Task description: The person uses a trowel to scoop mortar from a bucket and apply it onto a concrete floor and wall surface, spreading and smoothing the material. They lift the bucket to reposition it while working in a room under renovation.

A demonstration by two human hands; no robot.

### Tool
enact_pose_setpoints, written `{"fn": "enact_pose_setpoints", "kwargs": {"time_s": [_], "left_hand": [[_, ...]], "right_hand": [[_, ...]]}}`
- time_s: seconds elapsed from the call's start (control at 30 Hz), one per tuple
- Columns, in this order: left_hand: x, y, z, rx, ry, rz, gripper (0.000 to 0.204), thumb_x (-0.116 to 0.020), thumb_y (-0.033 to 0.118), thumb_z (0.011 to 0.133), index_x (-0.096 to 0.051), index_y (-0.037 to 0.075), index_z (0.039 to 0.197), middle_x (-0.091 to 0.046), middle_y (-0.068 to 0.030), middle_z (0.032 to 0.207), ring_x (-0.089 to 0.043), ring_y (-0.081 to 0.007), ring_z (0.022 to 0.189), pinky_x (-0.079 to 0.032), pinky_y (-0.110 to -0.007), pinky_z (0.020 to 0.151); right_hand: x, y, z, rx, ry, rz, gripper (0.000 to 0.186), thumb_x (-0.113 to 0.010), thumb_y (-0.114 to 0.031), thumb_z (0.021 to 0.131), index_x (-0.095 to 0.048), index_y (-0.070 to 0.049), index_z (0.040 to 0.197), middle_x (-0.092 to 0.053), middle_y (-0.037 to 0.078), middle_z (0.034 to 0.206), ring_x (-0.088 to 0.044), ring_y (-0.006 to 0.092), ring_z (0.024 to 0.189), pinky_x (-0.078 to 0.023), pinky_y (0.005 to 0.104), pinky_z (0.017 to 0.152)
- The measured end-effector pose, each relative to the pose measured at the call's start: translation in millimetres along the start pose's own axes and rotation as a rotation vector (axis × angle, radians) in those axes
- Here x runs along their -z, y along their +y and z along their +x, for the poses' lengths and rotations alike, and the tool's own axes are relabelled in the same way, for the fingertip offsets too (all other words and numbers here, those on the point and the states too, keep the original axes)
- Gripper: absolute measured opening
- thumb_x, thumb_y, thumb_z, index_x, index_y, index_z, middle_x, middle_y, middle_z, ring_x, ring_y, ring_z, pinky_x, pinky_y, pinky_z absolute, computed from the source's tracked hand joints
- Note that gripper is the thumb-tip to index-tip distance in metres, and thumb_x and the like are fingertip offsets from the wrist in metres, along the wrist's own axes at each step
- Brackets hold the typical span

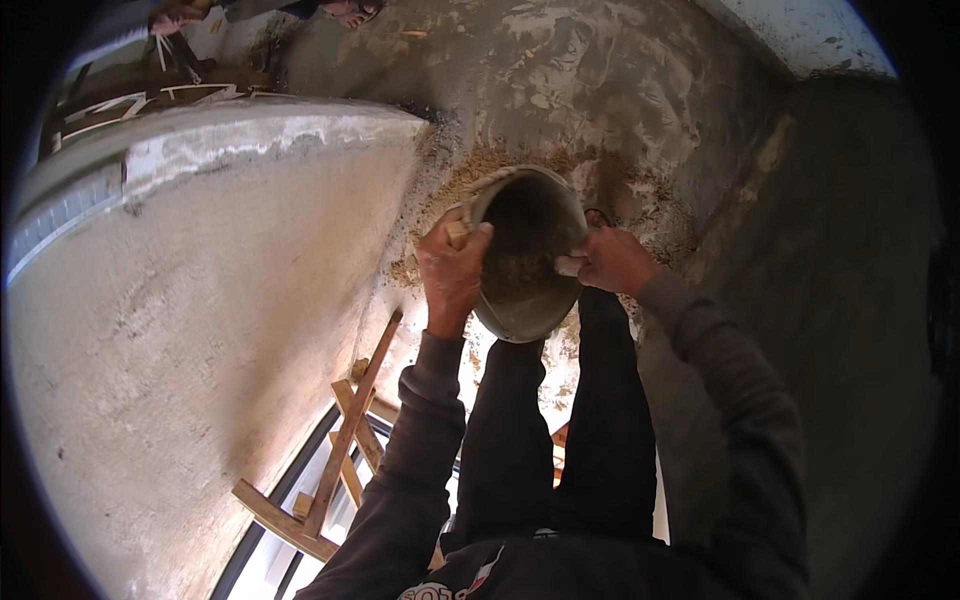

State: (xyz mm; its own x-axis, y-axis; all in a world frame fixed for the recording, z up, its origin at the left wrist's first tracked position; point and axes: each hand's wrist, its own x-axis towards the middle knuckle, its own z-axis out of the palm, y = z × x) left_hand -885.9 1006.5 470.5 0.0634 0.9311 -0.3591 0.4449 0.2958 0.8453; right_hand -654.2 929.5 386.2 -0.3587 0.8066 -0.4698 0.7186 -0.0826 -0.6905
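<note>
Between my two hands is a grey bucket (522,328), tilted so that its dark inside faces me. My left hand (452,270) grips its left side, and a pale yellowish piece (457,235) shows among those fingers; its kind I cannot make out. On the opposite side, my right hand (612,262) is closed over the rim, thumb reaching inward. Shadow hides most of the bucket's inside, though some brownish residue shows on its wall. My legs are below and behind the bucket.
Sandy crumbs (480,165) lie on the stained concrete floor (620,80) around the bucket. A plastered wall (250,250) rises at left, another dark wall (830,250) at right. A wooden frame (345,440) stands lower left. Another person's hand (178,14) shows at upper left.
</note>
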Motion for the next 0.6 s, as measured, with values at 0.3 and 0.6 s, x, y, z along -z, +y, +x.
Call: {"fn": "enact_pose_setpoints", "kwargs": {"time_s": [0.3, 0.6], "left_hand": [[7, -17, 35, 0.122, 0.094, -0.169, 0.035, -0.071, 0.011, 0.089, -0.065, -0.007, 0.119, -0.068, -0.0048, 0.096, -0.06, -0.0099, 0.087, -0.049, -0.025, 0.082], [11, -41, 66, 0.144, 0.103, -0.171, 0.028, -0.071, 0.011, 0.087, -0.068, -0.002, 0.112, -0.062, -0.0011, 0.085, -0.053, -0.01, 0.078, -0.046, -0.028, 0.073]], "right_hand": [[40, 42, -4, -0.029, 0.018, 0.666, 0.042, -0.07, -0.013, 0.074, -0.072, 0.0, 0.114, -0.069, 0.014, 0.074, -0.064, 0.0227, 0.062, -0.05, 0.038, 0.059], [60, 91, 6, -0.55, 0.551, 1.078, 0.044, -0.057, -0.012, 0.088, -0.062, 0.004, 0.129, -0.063, 0.008, 0.072, -0.054, 0.0112, 0.053, -0.042, 0.0303, 0.045]]}}
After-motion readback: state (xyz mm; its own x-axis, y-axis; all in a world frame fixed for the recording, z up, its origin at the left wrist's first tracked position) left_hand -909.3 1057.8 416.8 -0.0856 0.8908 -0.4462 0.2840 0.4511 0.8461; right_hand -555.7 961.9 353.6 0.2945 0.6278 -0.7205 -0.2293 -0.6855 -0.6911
